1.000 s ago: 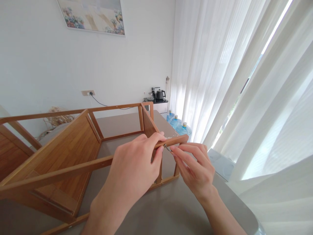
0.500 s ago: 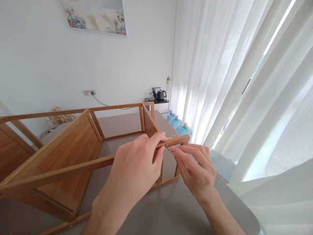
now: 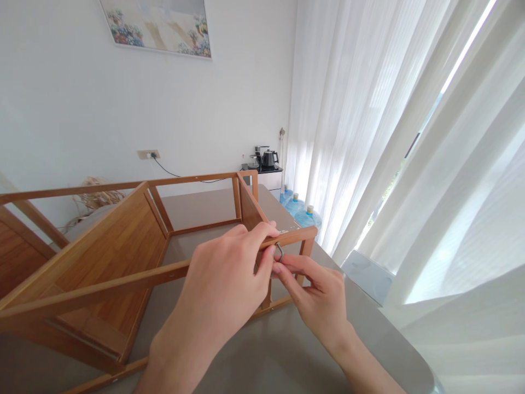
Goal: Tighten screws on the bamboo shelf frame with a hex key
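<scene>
A brown wooden shelf frame (image 3: 135, 282) lies on its side on the grey table. Around its near rail, close to the right end, my left hand (image 3: 229, 268) is closed, fingers above and thumb below. A small bent metal hex key (image 3: 280, 253) meets the rail's face just beside the left thumb tip. My right hand (image 3: 318, 287) pinches the key's lower end between thumb and forefinger. The screw head under the key's tip is hidden.
The grey table (image 3: 287, 350) has a rounded right edge. Beyond it stand blue water bottles (image 3: 307, 217) beside white curtains (image 3: 348, 109). A black kettle (image 3: 269, 158) sits on a cabinet at the back. Dried stalks (image 3: 96, 200) lie behind the frame at left.
My right hand has moved down and slightly left, swinging the hex key's free end downward. The left hand keeps its hold on the rail.
</scene>
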A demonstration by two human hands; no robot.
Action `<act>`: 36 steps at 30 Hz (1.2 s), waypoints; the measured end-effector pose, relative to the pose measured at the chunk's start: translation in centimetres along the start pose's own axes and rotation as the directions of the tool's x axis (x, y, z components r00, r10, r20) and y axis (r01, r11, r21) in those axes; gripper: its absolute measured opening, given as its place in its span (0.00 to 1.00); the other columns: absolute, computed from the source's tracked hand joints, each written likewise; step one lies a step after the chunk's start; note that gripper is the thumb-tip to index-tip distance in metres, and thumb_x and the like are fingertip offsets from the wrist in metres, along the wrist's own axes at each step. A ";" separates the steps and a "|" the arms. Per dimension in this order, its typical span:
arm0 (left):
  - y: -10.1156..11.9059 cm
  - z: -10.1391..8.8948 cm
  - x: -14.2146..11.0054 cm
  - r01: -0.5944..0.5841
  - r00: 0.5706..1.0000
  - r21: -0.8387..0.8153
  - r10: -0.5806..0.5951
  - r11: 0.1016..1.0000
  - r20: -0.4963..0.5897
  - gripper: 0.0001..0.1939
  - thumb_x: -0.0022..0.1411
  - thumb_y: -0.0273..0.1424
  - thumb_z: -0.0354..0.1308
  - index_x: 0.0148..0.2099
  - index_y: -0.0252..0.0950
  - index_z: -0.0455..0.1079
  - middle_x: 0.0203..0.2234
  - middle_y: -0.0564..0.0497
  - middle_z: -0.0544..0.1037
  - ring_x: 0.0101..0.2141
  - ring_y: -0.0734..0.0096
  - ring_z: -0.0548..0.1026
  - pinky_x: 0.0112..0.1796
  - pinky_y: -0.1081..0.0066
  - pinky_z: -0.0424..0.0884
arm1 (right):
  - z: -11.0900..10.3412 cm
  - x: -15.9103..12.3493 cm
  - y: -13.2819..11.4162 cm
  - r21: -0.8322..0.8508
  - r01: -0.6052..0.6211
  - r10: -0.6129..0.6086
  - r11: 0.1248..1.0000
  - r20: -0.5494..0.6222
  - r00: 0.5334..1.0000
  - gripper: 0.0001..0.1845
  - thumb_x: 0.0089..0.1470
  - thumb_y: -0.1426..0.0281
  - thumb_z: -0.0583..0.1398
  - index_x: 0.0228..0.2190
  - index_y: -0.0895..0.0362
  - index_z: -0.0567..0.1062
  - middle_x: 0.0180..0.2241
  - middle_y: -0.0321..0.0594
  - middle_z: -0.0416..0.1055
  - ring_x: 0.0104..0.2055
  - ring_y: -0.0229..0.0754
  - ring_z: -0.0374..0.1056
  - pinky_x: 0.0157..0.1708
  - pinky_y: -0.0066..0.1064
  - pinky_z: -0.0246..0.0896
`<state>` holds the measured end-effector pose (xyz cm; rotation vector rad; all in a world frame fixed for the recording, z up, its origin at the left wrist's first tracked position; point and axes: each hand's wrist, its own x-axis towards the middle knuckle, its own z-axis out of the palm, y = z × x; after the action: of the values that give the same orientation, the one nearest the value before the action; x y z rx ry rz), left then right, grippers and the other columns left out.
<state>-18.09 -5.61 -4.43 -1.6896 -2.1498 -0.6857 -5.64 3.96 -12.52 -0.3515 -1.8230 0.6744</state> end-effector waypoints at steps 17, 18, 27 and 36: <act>0.2 -0.2 0.2 -0.003 1.000 -0.004 0.003 1.000 0.007 0.13 0.69 0.32 0.53 0.52 0.52 0.73 0.45 0.59 0.83 0.39 0.65 0.82 0.32 0.69 0.73 | -2.4 1.4 2.5 -0.219 0.400 -0.403 0.890 0.032 0.915 0.19 0.56 0.84 0.64 0.46 0.53 0.79 0.36 0.41 0.74 0.35 0.39 0.69 0.31 0.32 0.67; 0.2 -0.2 0.2 -0.004 1.000 -0.007 0.004 1.000 0.008 0.13 0.69 0.32 0.52 0.51 0.52 0.73 0.45 0.59 0.82 0.39 0.65 0.82 0.32 0.69 0.73 | -2.5 1.5 2.5 -0.224 0.403 -0.405 0.887 0.040 0.914 0.19 0.56 0.83 0.64 0.46 0.53 0.79 0.36 0.41 0.73 0.35 0.39 0.69 0.30 0.32 0.67; 0.0 -0.2 0.0 0.000 1.000 -0.008 0.000 1.000 0.007 0.13 0.70 0.33 0.52 0.52 0.53 0.72 0.45 0.58 0.82 0.39 0.64 0.82 0.32 0.69 0.72 | -2.0 1.3 2.3 -0.201 0.322 -0.324 0.925 0.025 0.946 0.14 0.60 0.80 0.62 0.44 0.52 0.80 0.36 0.40 0.75 0.37 0.39 0.71 0.34 0.32 0.70; 0.0 0.0 0.2 -0.002 1.000 -0.004 0.002 1.000 0.007 0.14 0.69 0.33 0.52 0.53 0.53 0.72 0.43 0.57 0.83 0.39 0.64 0.82 0.32 0.69 0.72 | -2.0 1.1 1.9 -0.272 0.352 -0.362 0.895 0.014 0.932 0.13 0.59 0.81 0.62 0.42 0.54 0.80 0.34 0.40 0.72 0.34 0.39 0.69 0.29 0.30 0.65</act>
<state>-18.10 -5.51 -4.30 -1.6994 -2.1525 -0.6851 -4.28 6.64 -12.34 -0.1951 -1.8816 0.1599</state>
